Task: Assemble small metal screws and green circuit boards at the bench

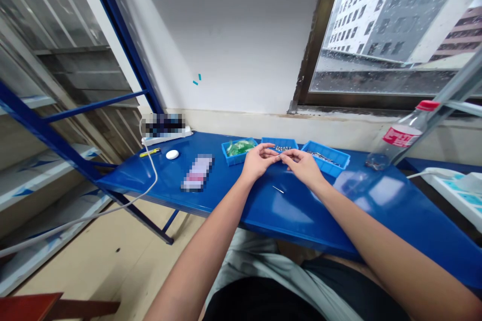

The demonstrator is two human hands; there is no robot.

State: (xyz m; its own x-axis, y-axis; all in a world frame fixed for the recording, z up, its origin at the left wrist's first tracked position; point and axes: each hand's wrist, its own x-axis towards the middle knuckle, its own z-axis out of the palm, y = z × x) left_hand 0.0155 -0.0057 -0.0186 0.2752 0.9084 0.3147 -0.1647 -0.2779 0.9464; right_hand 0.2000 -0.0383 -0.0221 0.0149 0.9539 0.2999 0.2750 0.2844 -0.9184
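One small piece (279, 155), too tiny to identify, sits pinched in the fingers where your left hand (259, 160) and right hand (300, 163) meet, above the tabletop (229, 193) near the middle blue bin (279, 140).

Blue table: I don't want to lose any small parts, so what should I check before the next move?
1. Both hands in view, left hand and right hand meeting at the fingertips: ok.
2. Firm grip on a part: cannot tell; anything between the fingertips is too small to make out.
3. Left tray, middle tray and right tray resting on the table: ok.
4. No loose pieces outside the trays: not ok; a thin pale piece lies near the front edge.
5. Red cap on the bottle: ok.
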